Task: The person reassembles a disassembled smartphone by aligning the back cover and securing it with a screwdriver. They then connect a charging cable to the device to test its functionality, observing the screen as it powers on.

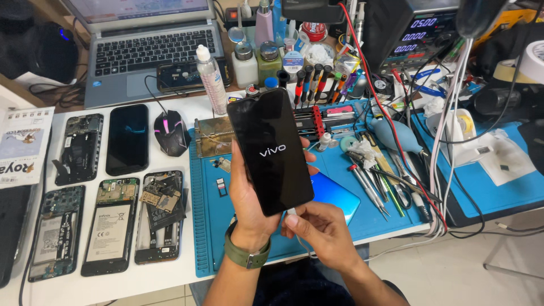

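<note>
Head view: left hand (249, 198) fingers clasped a phone (271, 150) above the counter's (170, 277) front edge; right hand (320, 232) fingers pinched a cable (300, 241) at its base. Opened phones (107, 226) crowded the left, tools (379, 181) the right.

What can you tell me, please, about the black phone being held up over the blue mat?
The black phone is a slim glossy slab with rounded corners, screen facing the camera, dark apart from a small white logo at its centre. It is upright, leaning slightly left, above the blue mat. The left hand grips its lower half from behind, fingertips curling round the right edge. The right hand pinches a white cable at its bottom edge; whether the plug is seated is hidden.
</note>
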